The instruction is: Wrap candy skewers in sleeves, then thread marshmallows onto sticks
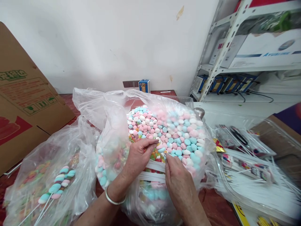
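A large clear plastic bag (110, 113) lies open before me, full of pink, blue and white marshmallows (185, 141). Gummy candies in mixed colours (156, 156) show among them near my hands. My left hand (138, 155), with a bangle at the wrist, reaches over the candies, its thumb and index finger close together. Opposite it, my right hand (176, 172) is closed, fingertips pinched. A pink and a blue marshmallow (161, 150) sit between the fingertips; whether either hand grips them is unclear. White sticks (154, 166) lie across the bag between my wrists.
Marshmallow skewers (56, 185) lie on another plastic bag (82, 188) at left, beside a cardboard box (30, 94). At right, a clear tray (221, 175) holds white sticks and packets. A metal scoop (199, 112) sits behind the bag; a white shelf (218, 59) stands back right.
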Available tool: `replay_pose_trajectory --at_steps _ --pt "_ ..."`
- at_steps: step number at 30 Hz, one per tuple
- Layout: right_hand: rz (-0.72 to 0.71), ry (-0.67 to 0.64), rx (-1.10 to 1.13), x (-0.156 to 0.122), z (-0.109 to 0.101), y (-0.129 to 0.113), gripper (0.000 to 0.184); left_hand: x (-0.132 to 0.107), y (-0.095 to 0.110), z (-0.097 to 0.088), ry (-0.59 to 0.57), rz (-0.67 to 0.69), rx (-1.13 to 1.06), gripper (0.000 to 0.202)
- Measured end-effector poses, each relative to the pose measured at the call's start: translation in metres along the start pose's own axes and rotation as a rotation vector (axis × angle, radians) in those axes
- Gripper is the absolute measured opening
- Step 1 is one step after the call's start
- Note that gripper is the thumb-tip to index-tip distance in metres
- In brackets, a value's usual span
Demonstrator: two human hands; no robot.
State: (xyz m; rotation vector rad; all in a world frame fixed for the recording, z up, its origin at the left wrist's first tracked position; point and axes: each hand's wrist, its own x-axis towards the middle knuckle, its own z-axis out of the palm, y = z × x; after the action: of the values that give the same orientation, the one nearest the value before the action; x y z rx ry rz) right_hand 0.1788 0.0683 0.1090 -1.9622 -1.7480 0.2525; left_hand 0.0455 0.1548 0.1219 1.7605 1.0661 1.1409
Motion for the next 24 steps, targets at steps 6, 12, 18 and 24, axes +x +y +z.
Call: replay_pose_trajectory --at_steps 6,12,18,24 --pt "0.036 -0.044 0.027 -0.005 0.006 0.009 0.029 -0.016 0.003 0.010 -0.037 0.094 0.097 0.020" --pt "0.088 -0.051 0.158 0.009 0.007 0.009 0.026 -0.018 0.001 0.012 -0.138 0.140 0.202 0.028" --pt "0.200 0.051 0.508 0.024 -0.003 0.026 0.022 0.032 0.006 0.009 -0.298 0.238 0.709 0.031" --pt "0.278 0.062 0.643 0.025 -0.004 0.038 0.024 0.072 0.000 0.016 -0.570 0.409 0.945 0.023"
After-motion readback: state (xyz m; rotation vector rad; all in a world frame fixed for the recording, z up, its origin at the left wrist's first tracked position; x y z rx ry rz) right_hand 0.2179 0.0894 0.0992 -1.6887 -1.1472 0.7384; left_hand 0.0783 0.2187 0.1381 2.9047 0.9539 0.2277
